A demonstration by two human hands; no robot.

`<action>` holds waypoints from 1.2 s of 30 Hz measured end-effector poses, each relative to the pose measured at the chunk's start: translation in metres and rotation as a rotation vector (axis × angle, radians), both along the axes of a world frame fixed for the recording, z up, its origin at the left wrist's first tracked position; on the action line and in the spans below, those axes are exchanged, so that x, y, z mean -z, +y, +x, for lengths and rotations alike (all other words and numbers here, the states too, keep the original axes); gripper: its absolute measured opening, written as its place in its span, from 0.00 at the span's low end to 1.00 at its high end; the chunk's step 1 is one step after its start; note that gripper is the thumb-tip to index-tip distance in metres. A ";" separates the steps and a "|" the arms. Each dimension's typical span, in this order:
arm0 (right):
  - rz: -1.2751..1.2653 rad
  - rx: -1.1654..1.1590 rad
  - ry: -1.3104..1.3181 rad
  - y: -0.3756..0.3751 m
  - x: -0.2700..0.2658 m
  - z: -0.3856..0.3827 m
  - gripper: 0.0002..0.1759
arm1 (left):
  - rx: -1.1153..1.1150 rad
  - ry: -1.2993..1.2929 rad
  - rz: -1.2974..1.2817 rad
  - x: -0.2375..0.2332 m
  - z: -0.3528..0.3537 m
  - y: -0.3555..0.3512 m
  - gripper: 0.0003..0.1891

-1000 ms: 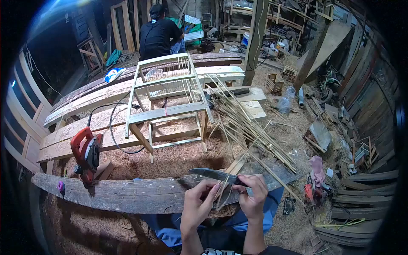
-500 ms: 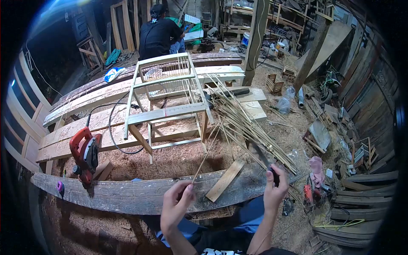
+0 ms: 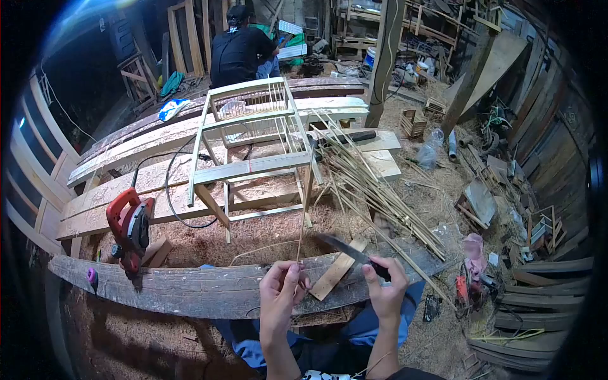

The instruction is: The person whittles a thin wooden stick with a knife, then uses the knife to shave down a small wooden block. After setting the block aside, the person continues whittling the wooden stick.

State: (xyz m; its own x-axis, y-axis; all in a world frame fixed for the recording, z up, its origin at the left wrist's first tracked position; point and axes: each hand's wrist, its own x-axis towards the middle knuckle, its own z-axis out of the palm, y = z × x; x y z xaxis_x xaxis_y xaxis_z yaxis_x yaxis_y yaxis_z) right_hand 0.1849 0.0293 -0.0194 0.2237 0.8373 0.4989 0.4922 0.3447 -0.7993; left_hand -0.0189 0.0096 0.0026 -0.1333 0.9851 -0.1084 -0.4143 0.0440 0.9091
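Observation:
Pinched in my left hand [image 3: 278,296] is a thin bamboo stick [image 3: 301,231], standing nearly upright with its lower end at my fingers. My right hand [image 3: 385,290] grips a knife [image 3: 345,247] by its dark handle. Its blade points left toward the stick, apart from my left fingers. Below the blade, a short wooden board [image 3: 337,273] lies across the worn grey plank [image 3: 202,292]. Beyond my hands, a loose pile of bamboo sticks [image 3: 373,190] slants across the bench. To its left stands a slatted wooden frame [image 3: 250,166] with thin rods.
A red power planer [image 3: 130,228] rests at the left with its cord trailing behind. A purple roll [image 3: 92,277] sits on the grey plank's left end. Another person [image 3: 239,54] sits beyond the long boards [image 3: 126,183]. Wood scraps [image 3: 478,202] and shavings cover the right-hand floor.
My right hand has moved left, bringing the knife from the pile's edge closer to the stick. My left hand has shifted slightly right, and the stick is more upright.

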 end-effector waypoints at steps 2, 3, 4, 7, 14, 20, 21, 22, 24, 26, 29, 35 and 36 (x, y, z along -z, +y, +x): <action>0.020 -0.062 -0.111 0.000 -0.004 0.004 0.13 | -0.017 0.005 0.010 0.002 0.000 0.000 0.10; 0.022 -0.060 -0.113 0.000 -0.004 0.003 0.13 | -0.015 0.003 0.011 0.002 0.001 0.001 0.10; 0.037 -0.115 -0.121 -0.001 -0.004 0.001 0.13 | 0.010 0.031 -0.013 0.003 0.002 0.001 0.10; 0.061 -0.191 -0.123 -0.002 -0.006 -0.010 0.14 | 0.069 0.072 -0.041 -0.007 0.008 -0.002 0.10; 0.147 -0.227 -0.127 0.000 -0.010 -0.023 0.14 | 0.196 0.109 0.002 0.004 0.003 -0.007 0.09; 0.190 -0.194 -0.202 0.002 -0.011 -0.020 0.14 | 0.127 0.364 0.099 0.006 0.003 -0.008 0.10; 0.185 -0.185 -0.210 0.002 -0.010 -0.019 0.15 | 0.114 0.433 0.124 0.007 0.003 -0.007 0.09; 0.179 -0.175 -0.217 0.002 -0.009 -0.017 0.15 | 0.115 0.433 0.123 0.007 0.003 -0.008 0.09; 0.179 -0.174 -0.225 0.003 -0.008 -0.014 0.15 | 0.120 0.421 0.107 0.003 0.003 -0.008 0.09; 0.178 -0.173 -0.232 0.005 -0.006 -0.010 0.14 | 0.083 0.383 0.124 -0.003 0.007 -0.007 0.09; 0.166 0.125 -0.155 0.017 0.000 0.013 0.12 | 0.046 0.332 0.106 -0.009 -0.005 -0.013 0.10; 0.285 0.102 -0.376 0.033 -0.046 0.052 0.12 | 0.034 0.234 0.001 -0.014 -0.017 -0.010 0.12; 0.352 0.045 -0.507 0.034 -0.051 0.053 0.12 | 0.050 0.210 -0.001 -0.012 -0.013 -0.007 0.13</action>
State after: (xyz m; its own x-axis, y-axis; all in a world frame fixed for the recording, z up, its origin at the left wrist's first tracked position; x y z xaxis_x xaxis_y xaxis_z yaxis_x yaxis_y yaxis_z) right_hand 0.2380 0.0634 0.0321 -0.0821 0.5983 0.7970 0.8011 0.5154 -0.3044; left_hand -0.0317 0.0023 0.0149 -0.1038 0.9910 -0.0848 -0.2131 0.0611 0.9751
